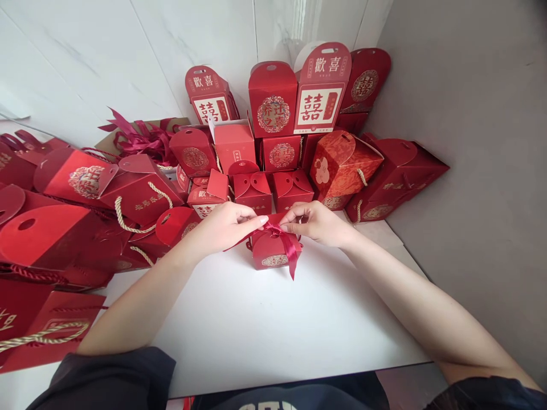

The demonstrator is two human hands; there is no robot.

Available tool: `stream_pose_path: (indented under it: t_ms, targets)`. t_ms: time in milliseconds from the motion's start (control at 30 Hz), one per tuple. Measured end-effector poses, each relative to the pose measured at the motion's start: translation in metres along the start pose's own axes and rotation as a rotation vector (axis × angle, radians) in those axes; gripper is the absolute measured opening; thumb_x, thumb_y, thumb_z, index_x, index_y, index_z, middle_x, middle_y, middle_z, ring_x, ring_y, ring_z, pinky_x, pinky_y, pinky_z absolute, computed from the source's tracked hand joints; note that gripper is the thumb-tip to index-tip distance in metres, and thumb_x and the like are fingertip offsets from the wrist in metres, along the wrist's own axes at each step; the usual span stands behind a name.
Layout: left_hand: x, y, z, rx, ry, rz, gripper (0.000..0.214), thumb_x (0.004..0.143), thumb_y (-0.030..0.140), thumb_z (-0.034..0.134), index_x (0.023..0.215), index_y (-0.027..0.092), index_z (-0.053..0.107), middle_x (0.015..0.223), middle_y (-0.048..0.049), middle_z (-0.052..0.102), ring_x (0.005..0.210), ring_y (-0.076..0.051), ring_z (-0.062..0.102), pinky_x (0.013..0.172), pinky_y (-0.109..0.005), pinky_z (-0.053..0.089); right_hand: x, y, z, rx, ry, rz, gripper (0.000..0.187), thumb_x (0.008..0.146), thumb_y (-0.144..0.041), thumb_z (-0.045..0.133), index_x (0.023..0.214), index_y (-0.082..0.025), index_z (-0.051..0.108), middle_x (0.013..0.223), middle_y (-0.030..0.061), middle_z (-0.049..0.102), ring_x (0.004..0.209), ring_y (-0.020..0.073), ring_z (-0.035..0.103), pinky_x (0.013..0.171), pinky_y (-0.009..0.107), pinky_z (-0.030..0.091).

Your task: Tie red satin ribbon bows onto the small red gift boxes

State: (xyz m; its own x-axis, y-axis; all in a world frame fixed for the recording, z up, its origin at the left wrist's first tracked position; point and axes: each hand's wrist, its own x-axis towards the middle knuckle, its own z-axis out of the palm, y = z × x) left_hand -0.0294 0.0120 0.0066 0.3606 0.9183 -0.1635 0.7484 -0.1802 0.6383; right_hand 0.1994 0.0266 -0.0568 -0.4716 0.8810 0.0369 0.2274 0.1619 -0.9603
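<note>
In the head view, the left hand (231, 226) and the right hand (318, 224) meet near the middle of the frame, each pinching, thumb against fingers, a glossy crimson satin ribbon (292, 255) on either side of its knot. The two hands are close but apart, with the knot between them. One ribbon tail hangs down the front of a small red cardboard gift box with a round gold emblem (261, 244), which stands upright on the white smooth-topped bench (294, 330), at the centre of the frame just below the fingers. How far the knot is tied cannot be told, since the fingers partly cover it.

Behind the box, red cardboard boxes with rounded tops stack up toward the upper centre, two small red boxes with twin-flap lids (251, 185) nearest. An orange-red patterned box with a twisted cream cord (347, 162) sits right of centre. A loose heap of crimson ribbon (145, 142) lies at the upper left, above a crowd of larger red boxes with cord handles (43, 236) filling the left edge.
</note>
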Motion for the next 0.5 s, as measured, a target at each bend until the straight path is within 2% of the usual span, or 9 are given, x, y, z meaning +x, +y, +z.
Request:
stream_pose_path:
  t_ms: [133, 233, 333, 500]
  targets:
    - [0.008, -0.002, 0.008, -0.129, -0.074, -0.001, 0.036, 0.084, 0.051, 0.062, 0.079, 0.017, 0.072, 0.063, 0.0009, 0.059, 0.054, -0.009, 0.045, 0.051, -0.023, 0.032, -0.001, -0.001, 0.0, -0.013, -0.015, -0.007, 0.017, 0.082, -0.031, 0.07, 0.086, -0.016, 0.074, 0.084, 0.004, 0.067, 0.065, 0.0124, 0.06, 0.058, 0.026, 0.051]
    - [0.013, -0.007, 0.009, -0.198, -0.111, -0.018, 0.027, 0.082, 0.044, 0.066, 0.082, 0.017, 0.072, 0.066, 0.0011, 0.061, 0.055, -0.009, 0.046, 0.053, -0.022, 0.033, -0.002, -0.003, 0.001, -0.017, -0.024, -0.01, 0.015, 0.082, -0.03, 0.068, 0.084, -0.016, 0.073, 0.083, 0.0031, 0.066, 0.063, 0.0115, 0.059, 0.057, 0.025, 0.049]
    - [0.015, -0.01, 0.006, -0.207, -0.135, -0.039, 0.024, 0.08, 0.04, 0.068, 0.079, 0.016, 0.068, 0.062, 0.0024, 0.057, 0.052, -0.007, 0.041, 0.052, -0.023, 0.03, -0.004, -0.008, 0.001, -0.001, -0.041, 0.02, 0.011, 0.083, -0.027, 0.064, 0.082, -0.016, 0.067, 0.078, 0.0014, 0.064, 0.06, 0.0109, 0.057, 0.057, 0.025, 0.048]
    - [0.016, -0.013, 0.0, -0.153, -0.216, -0.007, 0.02, 0.081, 0.036, 0.065, 0.075, 0.017, 0.06, 0.063, 0.0019, 0.058, 0.058, -0.01, 0.047, 0.057, -0.024, 0.033, -0.008, -0.017, 0.002, -0.038, -0.025, 0.095, 0.001, 0.078, -0.018, 0.056, 0.078, -0.018, 0.057, 0.069, -0.003, 0.058, 0.056, 0.0103, 0.055, 0.055, 0.024, 0.044]
